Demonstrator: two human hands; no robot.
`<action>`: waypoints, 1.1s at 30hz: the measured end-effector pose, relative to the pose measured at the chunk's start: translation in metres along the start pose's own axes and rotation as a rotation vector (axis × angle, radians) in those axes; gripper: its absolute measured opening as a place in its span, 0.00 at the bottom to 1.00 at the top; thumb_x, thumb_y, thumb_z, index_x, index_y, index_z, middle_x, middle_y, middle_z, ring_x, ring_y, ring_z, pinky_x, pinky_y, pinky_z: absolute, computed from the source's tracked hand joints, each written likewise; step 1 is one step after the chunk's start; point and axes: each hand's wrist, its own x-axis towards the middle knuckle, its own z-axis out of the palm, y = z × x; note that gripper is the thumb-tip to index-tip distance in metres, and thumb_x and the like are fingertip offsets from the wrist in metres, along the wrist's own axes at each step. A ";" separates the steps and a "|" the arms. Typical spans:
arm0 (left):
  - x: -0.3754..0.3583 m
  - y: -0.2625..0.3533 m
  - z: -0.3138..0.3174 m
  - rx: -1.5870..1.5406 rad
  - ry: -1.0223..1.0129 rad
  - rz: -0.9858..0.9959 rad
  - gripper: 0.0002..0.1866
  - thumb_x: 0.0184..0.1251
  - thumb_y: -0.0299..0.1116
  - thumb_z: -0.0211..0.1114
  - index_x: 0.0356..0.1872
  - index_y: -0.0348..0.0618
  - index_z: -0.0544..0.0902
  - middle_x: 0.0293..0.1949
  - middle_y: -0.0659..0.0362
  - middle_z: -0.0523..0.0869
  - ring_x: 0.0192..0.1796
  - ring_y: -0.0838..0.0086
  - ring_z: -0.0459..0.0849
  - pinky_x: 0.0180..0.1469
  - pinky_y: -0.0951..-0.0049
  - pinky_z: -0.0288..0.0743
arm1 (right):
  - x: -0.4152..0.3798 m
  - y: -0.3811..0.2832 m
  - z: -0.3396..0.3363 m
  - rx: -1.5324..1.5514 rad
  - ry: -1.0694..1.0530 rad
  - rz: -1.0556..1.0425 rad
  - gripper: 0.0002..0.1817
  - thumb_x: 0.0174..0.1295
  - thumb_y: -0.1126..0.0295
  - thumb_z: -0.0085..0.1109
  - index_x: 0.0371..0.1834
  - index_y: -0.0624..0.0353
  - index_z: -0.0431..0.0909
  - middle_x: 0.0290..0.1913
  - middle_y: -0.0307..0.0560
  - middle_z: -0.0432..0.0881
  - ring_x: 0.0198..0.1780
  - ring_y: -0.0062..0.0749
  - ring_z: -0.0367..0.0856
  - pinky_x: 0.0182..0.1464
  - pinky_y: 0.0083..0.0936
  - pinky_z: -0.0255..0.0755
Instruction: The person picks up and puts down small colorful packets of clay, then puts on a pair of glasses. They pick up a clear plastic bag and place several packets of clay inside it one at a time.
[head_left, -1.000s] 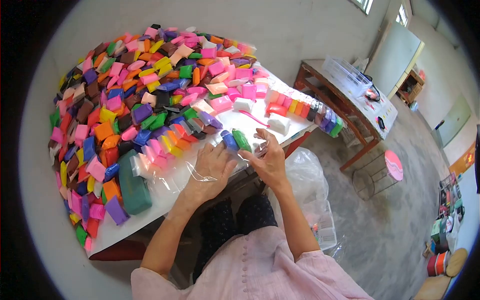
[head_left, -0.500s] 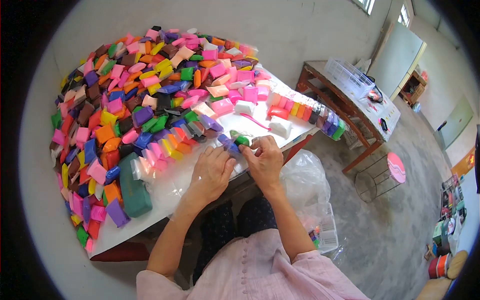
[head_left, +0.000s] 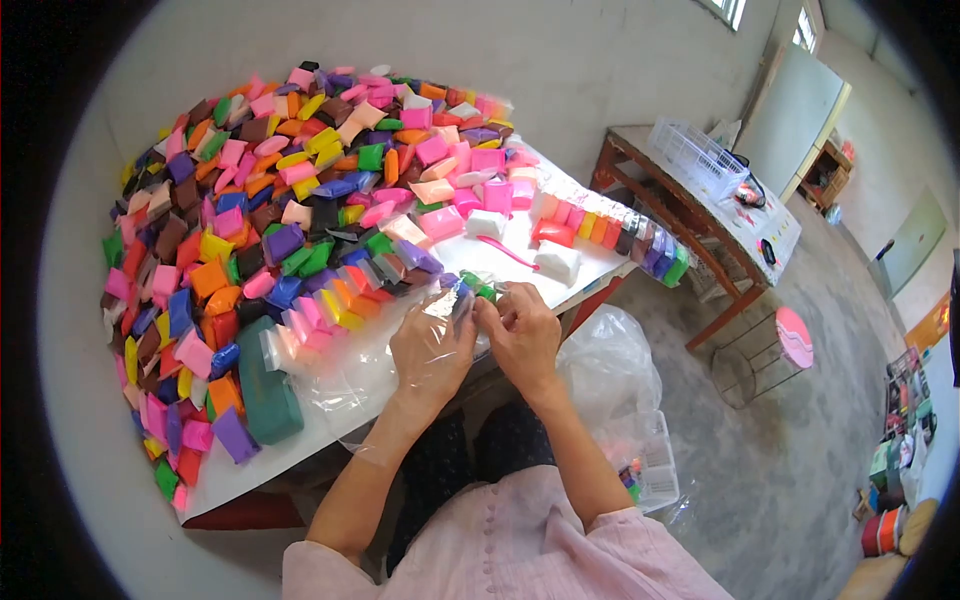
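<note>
Left hand (head_left: 435,345) and right hand (head_left: 528,330) close together over the near edge of the white counter (head_left: 225,485). Right fingers bent, thumb and forefinger pinched together on the near end of a small green packet (head_left: 478,286), which pokes out just beyond the fingertips. Left fingers curled in beside them, next to a blue-purple packet (head_left: 450,283); clear film (head_left: 437,332) lies over this hand with glare on it, so whether these fingers are clamped or merely resting cannot be told. Beyond the right fingers: curved pink strip (head_left: 508,252), a white packet at each end of it, a red packet (head_left: 553,233) further out. Off to the right of those, a slanting row of wrapped multicoloured packets (head_left: 620,238). Left of the left fingers, a second row of multicoloured packets (head_left: 345,300) running down to a dark green case (head_left: 272,388); clear plastic sheeting (head_left: 350,395) between that row and the left wrist. Large heap of coloured packets (head_left: 240,215) beyond and left of both hands. Below the right fingers and to their right, off the counter: clear plastic bag (head_left: 612,362) and white openwork basket (head_left: 655,462).
</note>
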 end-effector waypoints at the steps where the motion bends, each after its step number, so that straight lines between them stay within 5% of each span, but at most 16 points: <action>1: 0.000 0.000 0.000 -0.013 -0.015 -0.016 0.14 0.61 0.36 0.67 0.44 0.37 0.83 0.38 0.48 0.86 0.41 0.51 0.84 0.44 0.56 0.78 | 0.000 0.000 -0.001 0.002 -0.008 0.003 0.15 0.60 0.62 0.65 0.41 0.62 0.80 0.35 0.49 0.81 0.25 0.38 0.81 0.29 0.33 0.73; 9: 0.001 0.008 0.005 0.174 -0.048 -0.135 0.25 0.57 0.52 0.71 0.44 0.41 0.81 0.36 0.49 0.86 0.31 0.54 0.86 0.31 0.56 0.78 | 0.009 0.019 -0.006 0.302 -0.064 0.080 0.16 0.71 0.63 0.53 0.32 0.66 0.78 0.29 0.57 0.79 0.29 0.50 0.80 0.34 0.38 0.71; 12: -0.010 0.000 0.018 0.194 -0.050 -0.177 0.25 0.62 0.53 0.67 0.49 0.45 0.77 0.38 0.51 0.87 0.40 0.51 0.86 0.40 0.54 0.76 | 0.011 0.024 -0.009 0.279 -0.043 0.075 0.17 0.72 0.63 0.53 0.29 0.66 0.77 0.25 0.56 0.78 0.27 0.49 0.79 0.31 0.39 0.69; 15: -0.012 -0.001 0.018 0.297 -0.024 -0.045 0.24 0.63 0.54 0.66 0.49 0.46 0.77 0.39 0.52 0.87 0.40 0.50 0.86 0.42 0.53 0.76 | 0.011 0.030 -0.007 0.210 -0.016 0.113 0.17 0.71 0.63 0.54 0.28 0.65 0.76 0.23 0.55 0.78 0.23 0.48 0.78 0.28 0.39 0.67; 18: -0.013 -0.003 0.024 0.287 -0.028 -0.152 0.24 0.64 0.53 0.65 0.51 0.46 0.77 0.40 0.52 0.87 0.40 0.50 0.86 0.41 0.52 0.76 | 0.009 0.027 -0.005 0.163 0.042 0.130 0.15 0.69 0.64 0.57 0.29 0.64 0.75 0.22 0.53 0.78 0.22 0.46 0.79 0.27 0.37 0.68; 24: 0.004 0.011 0.002 0.029 -0.083 -0.256 0.23 0.64 0.51 0.65 0.52 0.46 0.76 0.39 0.49 0.87 0.40 0.47 0.86 0.39 0.50 0.76 | 0.013 0.004 -0.007 0.077 -0.013 0.179 0.14 0.62 0.63 0.64 0.34 0.64 0.75 0.27 0.51 0.83 0.27 0.44 0.83 0.33 0.37 0.74; 33: 0.004 0.008 0.006 0.088 -0.068 -0.263 0.21 0.64 0.49 0.65 0.47 0.44 0.75 0.37 0.48 0.86 0.39 0.46 0.84 0.40 0.49 0.74 | 0.011 0.013 -0.003 -0.104 -0.063 -0.007 0.12 0.57 0.65 0.64 0.40 0.59 0.80 0.36 0.50 0.82 0.37 0.48 0.83 0.40 0.41 0.76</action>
